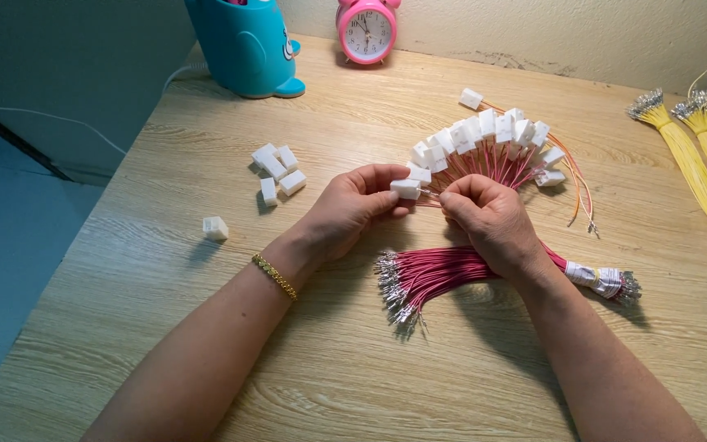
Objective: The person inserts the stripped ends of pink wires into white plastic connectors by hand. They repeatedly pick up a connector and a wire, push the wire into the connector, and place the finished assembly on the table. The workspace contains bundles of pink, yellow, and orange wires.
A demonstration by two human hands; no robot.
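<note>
Pinching a small white connector housing in the left hand, fingers closed on it, above mid-tabletop. Right hand is closed on a thin wire end just beside that housing. Pink wire bundle lies under the right wrist. Finished housings with wires fan out behind the hands. Loose white housings sit toward the left edge, yellow wire bundles at the right edge.
</note>
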